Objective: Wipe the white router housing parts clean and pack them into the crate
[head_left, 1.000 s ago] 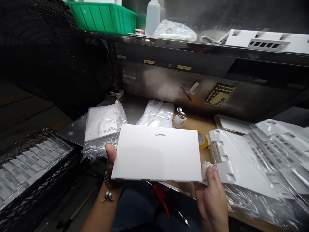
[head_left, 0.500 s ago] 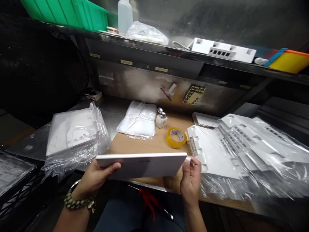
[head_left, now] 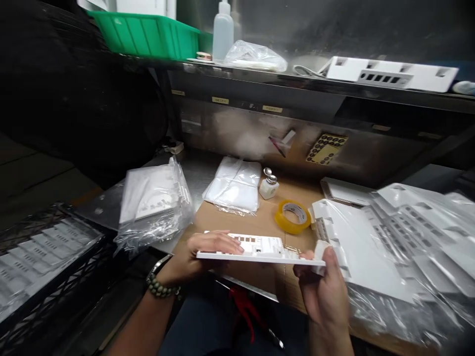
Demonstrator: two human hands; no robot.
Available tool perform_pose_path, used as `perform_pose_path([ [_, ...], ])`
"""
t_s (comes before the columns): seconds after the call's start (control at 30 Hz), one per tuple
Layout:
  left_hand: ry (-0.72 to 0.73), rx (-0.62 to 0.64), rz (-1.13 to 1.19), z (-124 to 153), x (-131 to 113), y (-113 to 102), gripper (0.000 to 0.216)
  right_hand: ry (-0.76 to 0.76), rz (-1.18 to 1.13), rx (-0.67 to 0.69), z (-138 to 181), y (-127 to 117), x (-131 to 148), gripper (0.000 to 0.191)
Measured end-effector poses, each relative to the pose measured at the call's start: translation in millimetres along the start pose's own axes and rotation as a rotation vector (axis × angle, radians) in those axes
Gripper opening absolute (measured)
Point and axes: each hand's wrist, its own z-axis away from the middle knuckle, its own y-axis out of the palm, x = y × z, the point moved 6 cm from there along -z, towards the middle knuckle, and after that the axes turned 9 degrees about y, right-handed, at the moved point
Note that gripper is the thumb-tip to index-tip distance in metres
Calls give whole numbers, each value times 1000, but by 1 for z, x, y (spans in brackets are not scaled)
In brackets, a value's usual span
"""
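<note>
I hold a flat white plastic laptop cover (head_left: 260, 248) level over the front edge of the bench, its ribbed inner side turned up. My left hand (head_left: 202, 249) grips its left end, fingers lying across the top, a bead bracelet on the wrist. My right hand (head_left: 324, 291) grips its right corner, with a small white cloth pressed between the fingers and the panel.
A roll of yellow tape (head_left: 292, 216) and a small pump bottle (head_left: 268, 184) stand on the cardboard mat. Bagged white covers lie at left (head_left: 154, 200), middle (head_left: 234, 185) and right (head_left: 401, 237). A black crate (head_left: 40, 262) of parts sits at far left. A green bin (head_left: 144, 34) is on the shelf.
The cover was logo side up, was tipped edge-on, and now lies flipped with its inner side up. My left fingers moved onto its top face.
</note>
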Motion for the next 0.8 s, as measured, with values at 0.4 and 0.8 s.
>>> perform_pose_path([
  [0.4,-29,-826,850,8,31,2,67,-291,-134,6,16,4,23,25],
  [0.8,-557,-768,1306,-6,30,27,68,-708,730,-208,32,9,40,31],
])
